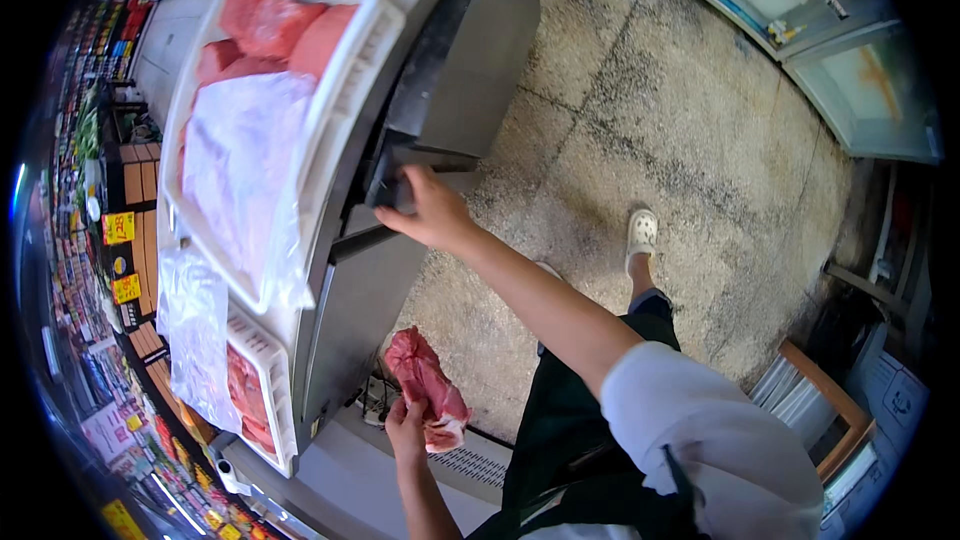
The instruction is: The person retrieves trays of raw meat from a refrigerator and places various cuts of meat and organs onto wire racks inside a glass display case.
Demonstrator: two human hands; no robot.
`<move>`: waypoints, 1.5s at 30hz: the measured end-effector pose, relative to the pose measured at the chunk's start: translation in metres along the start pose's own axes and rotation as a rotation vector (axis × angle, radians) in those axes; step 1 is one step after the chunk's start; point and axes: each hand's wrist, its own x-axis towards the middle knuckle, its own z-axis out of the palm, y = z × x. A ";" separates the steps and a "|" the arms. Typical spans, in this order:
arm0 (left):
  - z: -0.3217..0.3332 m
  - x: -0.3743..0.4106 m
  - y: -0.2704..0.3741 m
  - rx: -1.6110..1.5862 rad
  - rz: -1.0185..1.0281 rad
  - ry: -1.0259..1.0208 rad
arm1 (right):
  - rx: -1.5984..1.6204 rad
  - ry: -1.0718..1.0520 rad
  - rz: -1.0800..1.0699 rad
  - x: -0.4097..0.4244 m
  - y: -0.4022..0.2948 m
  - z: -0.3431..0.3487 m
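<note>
My left hand (407, 426) grips a long piece of raw red meat (429, 382) with a pale fatty end, held out beside the steel cabinet. My right hand (435, 210) reaches to the cabinet's upper edge. Its thumb and fingers are around a dark block-like part (387, 169) in a gap of the stainless steel cabinet (367, 307); what this part is, I cannot tell. On the counter beyond stands a white plastic crate (341, 101) of large raw meat pieces (270, 22), partly covered by a clear plastic sheet (240, 157).
A smaller white crate (281, 397) of meat, partly under a plastic bag (191, 330), sits nearer on the counter. Glass-fronted cases (855, 82) stand across the speckled floor (720, 120). A wood-framed box (847, 435) is at the right. Store shelves line the far left.
</note>
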 end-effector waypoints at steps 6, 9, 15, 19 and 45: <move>0.079 0.027 0.032 0.179 -0.030 -0.080 | -0.212 0.182 -0.081 -0.113 0.061 -0.207; 0.137 0.048 0.060 0.289 -0.045 -0.146 | -0.245 0.458 -0.061 -0.127 0.077 -0.303; 0.259 0.117 0.129 0.432 -0.016 -0.232 | -0.547 0.412 -0.054 -0.099 0.105 -0.442; 0.303 0.199 0.199 0.454 0.287 -0.256 | -0.507 0.342 -0.014 -0.093 0.118 -0.479; 0.057 -0.089 -0.163 0.612 -0.888 -0.052 | -0.558 0.365 0.023 -0.117 0.079 -0.350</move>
